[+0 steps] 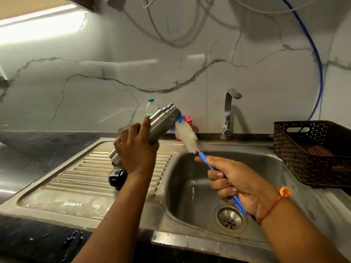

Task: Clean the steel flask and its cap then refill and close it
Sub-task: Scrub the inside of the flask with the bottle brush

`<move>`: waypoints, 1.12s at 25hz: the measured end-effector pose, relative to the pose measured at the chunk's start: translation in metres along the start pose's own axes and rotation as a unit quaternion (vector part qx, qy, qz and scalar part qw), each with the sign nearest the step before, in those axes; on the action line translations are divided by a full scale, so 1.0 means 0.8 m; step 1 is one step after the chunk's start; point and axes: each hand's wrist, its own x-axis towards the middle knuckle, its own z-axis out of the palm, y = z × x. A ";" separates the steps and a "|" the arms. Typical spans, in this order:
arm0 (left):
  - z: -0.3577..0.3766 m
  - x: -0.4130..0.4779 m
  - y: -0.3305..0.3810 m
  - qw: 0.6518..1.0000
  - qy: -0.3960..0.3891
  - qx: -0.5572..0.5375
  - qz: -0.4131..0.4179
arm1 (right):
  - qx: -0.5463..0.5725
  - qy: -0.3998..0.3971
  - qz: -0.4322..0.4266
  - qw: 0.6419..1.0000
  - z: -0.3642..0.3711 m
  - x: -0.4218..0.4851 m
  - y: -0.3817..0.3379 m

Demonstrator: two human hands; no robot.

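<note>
Steel flask (159,123) held tilted above the drainboard of the stainless sink (76,186), bottle brush (187,136) at its threaded neck

Sink: wet, hard steel, so a drop would probably dent and clatter. Flask: rigid and smooth, likely slick when wet and light if empty; my left hand (135,149) is wrapped round the lower body, fingers curled tight, which I judge the best hold since it leaves the neck clear. Brush: soft white and blue bristles on a thin blue handle that looks bendy; my right hand (241,182) grips the handle in a closed fist. I cannot tell whether the tip is inside the mouth. Cap (116,178): small, black, on the drainboard, partly behind my left wrist; best lifted by its rim
</note>
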 end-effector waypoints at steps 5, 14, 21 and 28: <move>0.000 -0.003 -0.007 0.999 -0.040 -0.031 -0.010 | 0.001 -0.006 -0.008 1.000 0.000 0.006 0.000; -0.002 0.003 -0.023 0.998 -0.019 -0.056 0.015 | -0.014 0.005 -0.022 1.000 -0.014 0.008 -0.005; -0.001 0.004 -0.036 0.994 -0.006 0.022 0.111 | -0.249 0.160 -0.156 0.942 -0.026 0.010 -0.011; 0.001 0.004 -0.027 0.984 0.010 0.087 0.157 | -0.574 0.243 -0.224 0.750 -0.019 0.015 -0.002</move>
